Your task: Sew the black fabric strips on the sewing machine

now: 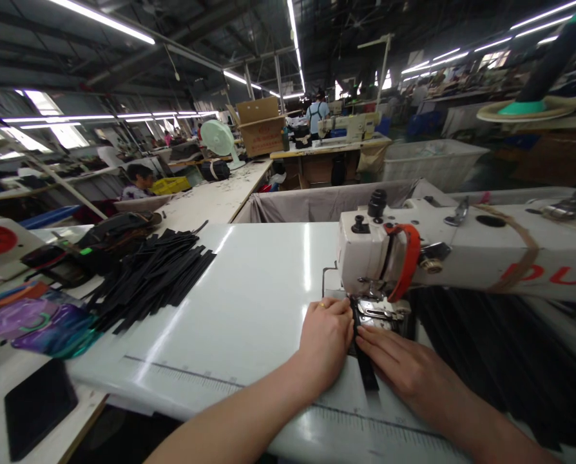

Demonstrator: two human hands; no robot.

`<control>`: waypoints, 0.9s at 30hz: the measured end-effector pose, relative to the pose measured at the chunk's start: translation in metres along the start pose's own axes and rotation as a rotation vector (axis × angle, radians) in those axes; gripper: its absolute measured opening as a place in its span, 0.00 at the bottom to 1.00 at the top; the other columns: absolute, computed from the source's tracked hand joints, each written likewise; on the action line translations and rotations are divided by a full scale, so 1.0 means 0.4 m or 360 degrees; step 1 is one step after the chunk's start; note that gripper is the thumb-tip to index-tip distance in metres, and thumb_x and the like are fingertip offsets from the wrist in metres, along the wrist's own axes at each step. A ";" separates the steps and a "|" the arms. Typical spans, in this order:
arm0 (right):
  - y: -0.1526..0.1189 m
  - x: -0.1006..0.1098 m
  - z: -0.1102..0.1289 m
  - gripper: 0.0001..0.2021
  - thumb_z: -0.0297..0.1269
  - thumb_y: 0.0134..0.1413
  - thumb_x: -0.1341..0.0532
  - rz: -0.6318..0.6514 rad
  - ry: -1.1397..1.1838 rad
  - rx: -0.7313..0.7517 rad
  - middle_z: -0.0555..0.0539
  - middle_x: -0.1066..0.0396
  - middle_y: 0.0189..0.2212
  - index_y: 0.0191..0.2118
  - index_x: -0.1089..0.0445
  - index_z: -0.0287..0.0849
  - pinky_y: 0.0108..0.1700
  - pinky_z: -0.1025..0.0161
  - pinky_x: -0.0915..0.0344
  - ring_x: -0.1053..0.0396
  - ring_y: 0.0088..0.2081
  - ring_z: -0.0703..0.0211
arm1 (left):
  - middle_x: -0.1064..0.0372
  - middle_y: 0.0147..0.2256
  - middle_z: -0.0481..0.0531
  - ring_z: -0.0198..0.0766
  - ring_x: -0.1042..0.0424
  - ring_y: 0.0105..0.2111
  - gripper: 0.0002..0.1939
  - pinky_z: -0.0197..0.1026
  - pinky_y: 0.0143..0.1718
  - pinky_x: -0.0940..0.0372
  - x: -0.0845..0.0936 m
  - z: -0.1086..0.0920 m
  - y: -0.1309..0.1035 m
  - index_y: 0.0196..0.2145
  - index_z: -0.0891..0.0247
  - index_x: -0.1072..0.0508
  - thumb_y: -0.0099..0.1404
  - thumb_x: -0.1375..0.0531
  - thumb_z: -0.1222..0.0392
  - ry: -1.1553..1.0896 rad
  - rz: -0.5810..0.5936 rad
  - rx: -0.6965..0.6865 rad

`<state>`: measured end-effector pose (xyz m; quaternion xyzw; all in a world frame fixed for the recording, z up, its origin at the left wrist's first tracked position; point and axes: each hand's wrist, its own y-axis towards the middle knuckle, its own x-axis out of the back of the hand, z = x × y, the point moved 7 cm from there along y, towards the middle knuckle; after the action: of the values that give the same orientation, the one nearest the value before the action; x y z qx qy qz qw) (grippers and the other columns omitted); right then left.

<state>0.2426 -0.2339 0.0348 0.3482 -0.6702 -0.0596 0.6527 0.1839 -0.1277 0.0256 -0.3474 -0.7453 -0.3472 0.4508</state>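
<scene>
A black fabric strip point(366, 375) runs under the head of a white sewing machine point(365, 251), its near end lying on the pale table. My left hand point(327, 335) is closed, with curled fingers gripping the strip's left side close to the presser foot. On the strip's right edge rest the fingertips of my right hand point(408, 367); its fingers are stretched out and fairly flat, and its thumb is hidden. Just beyond that hand is the shiny metal plate point(382, 310) of the machine. The needle cannot be made out.
Black strips lie in a pile point(157, 274) at the left, with more black strips point(505, 348) right of the machine. A purple-teal pouch point(51, 325) and a dark flat phone-like slab point(40, 406) are at the left. Behind stand a fan point(219, 138), a cardboard box point(260, 125) and co-workers.
</scene>
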 end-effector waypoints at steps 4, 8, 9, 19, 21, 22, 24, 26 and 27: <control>-0.003 -0.004 -0.009 0.17 0.22 0.60 0.49 0.0020 0.0085 -0.0058 0.40 0.26 0.47 0.49 0.28 0.34 0.50 0.60 0.28 0.28 0.49 0.55 | 0.27 0.47 0.51 0.42 0.32 0.48 0.08 0.49 0.49 0.36 0.006 0.002 -0.006 0.38 0.61 0.25 0.70 0.45 0.64 -0.0075 -0.0020 0.0002; 0.006 -0.001 -0.024 0.17 0.23 0.60 0.50 0.0029 0.0169 -0.0133 0.41 0.27 0.46 0.50 0.29 0.36 0.49 0.59 0.28 0.29 0.48 0.55 | 0.26 0.46 0.50 0.42 0.32 0.47 0.08 0.48 0.48 0.36 0.008 0.008 -0.001 0.37 0.61 0.25 0.69 0.45 0.65 -0.0116 -0.0062 0.0022; 0.009 0.003 -0.027 0.17 0.23 0.60 0.50 0.0030 0.0205 -0.0139 0.42 0.27 0.45 0.49 0.29 0.37 0.49 0.59 0.28 0.29 0.47 0.55 | 0.26 0.46 0.50 0.42 0.32 0.47 0.08 0.48 0.48 0.36 0.008 0.009 0.001 0.36 0.61 0.25 0.69 0.44 0.66 -0.0121 -0.0066 0.0026; 0.013 0.035 -0.037 0.13 0.26 0.58 0.47 0.0012 0.0567 -0.0207 0.48 0.26 0.37 0.39 0.27 0.45 0.49 0.58 0.32 0.29 0.42 0.57 | 0.26 0.48 0.51 0.43 0.32 0.47 0.08 0.48 0.50 0.35 0.016 0.012 0.011 0.37 0.63 0.24 0.69 0.44 0.66 -0.0171 -0.0088 0.0001; 0.011 0.027 -0.041 0.13 0.26 0.58 0.47 0.0008 0.0530 -0.0216 0.48 0.26 0.38 0.40 0.27 0.45 0.50 0.58 0.32 0.29 0.43 0.57 | 0.27 0.49 0.52 0.43 0.32 0.47 0.08 0.49 0.50 0.35 0.017 0.011 0.011 0.38 0.63 0.24 0.69 0.44 0.66 -0.0163 -0.0085 -0.0012; 0.010 0.023 -0.044 0.13 0.26 0.58 0.47 0.0004 0.0508 -0.0225 0.47 0.26 0.39 0.41 0.27 0.44 0.50 0.57 0.32 0.29 0.43 0.56 | 0.27 0.49 0.52 0.43 0.32 0.47 0.08 0.49 0.50 0.35 0.017 0.011 0.011 0.39 0.63 0.24 0.69 0.44 0.66 -0.0160 -0.0087 -0.0017; 0.010 0.015 -0.049 0.13 0.26 0.58 0.47 -0.0001 0.0455 -0.0239 0.46 0.26 0.39 0.42 0.27 0.42 0.50 0.57 0.31 0.29 0.44 0.56 | 0.26 0.48 0.52 0.43 0.32 0.47 0.09 0.48 0.50 0.35 0.017 0.011 0.011 0.39 0.62 0.23 0.69 0.44 0.66 -0.0162 -0.0095 -0.0023; 0.011 0.005 -0.053 0.14 0.26 0.59 0.48 0.0007 0.0398 -0.0249 0.44 0.26 0.41 0.44 0.28 0.41 0.49 0.56 0.31 0.30 0.45 0.55 | 0.26 0.47 0.52 0.42 0.32 0.47 0.09 0.48 0.49 0.35 0.016 0.010 0.010 0.37 0.62 0.23 0.69 0.44 0.66 -0.0169 -0.0099 -0.0027; 0.012 0.000 -0.056 0.14 0.26 0.60 0.48 0.0019 0.0370 -0.0256 0.44 0.27 0.41 0.45 0.28 0.40 0.49 0.56 0.30 0.30 0.45 0.54 | 0.26 0.47 0.52 0.42 0.32 0.46 0.10 0.47 0.49 0.35 0.015 0.010 0.011 0.36 0.61 0.23 0.69 0.44 0.66 -0.0169 -0.0097 -0.0028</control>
<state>0.2611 -0.2219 0.0404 0.2955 -0.5853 -0.0686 0.7519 0.1836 -0.1210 0.0306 -0.3464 -0.7753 -0.3485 0.3967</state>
